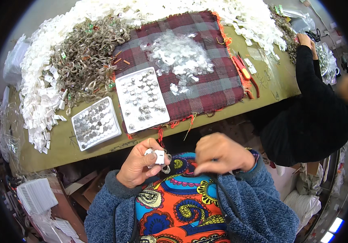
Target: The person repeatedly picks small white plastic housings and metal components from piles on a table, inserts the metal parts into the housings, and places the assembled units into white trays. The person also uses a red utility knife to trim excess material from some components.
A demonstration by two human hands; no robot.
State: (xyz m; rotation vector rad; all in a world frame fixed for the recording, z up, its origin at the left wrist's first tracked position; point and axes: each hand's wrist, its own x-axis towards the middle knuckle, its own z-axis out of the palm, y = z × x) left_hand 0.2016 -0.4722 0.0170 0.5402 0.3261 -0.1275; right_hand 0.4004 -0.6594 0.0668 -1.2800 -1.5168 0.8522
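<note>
My left hand (137, 164) is closed, pinching a small white plastic casing (160, 156) between thumb and fingers, just in front of my chest. A thin, light-coloured wire loop (165, 169) hangs beside the casing. To its right, my right hand (222, 152) is raised with its fingers curled in, apart from the casing; whatever it may hold is hidden. Beyond my hands, on the table's near side, lie a white tray (159, 122) of small round silvery parts and a smaller white tray (116, 135) with rows of button cells.
A plaid cloth (218, 91) bears a heap of clear discs (182, 52). Tangled wire pieces (88, 52) and white plastic parts (40, 97) are piled at left. Red-handled pliers (245, 73) lie at the cloth's right. A person in black (311, 105) works at far right.
</note>
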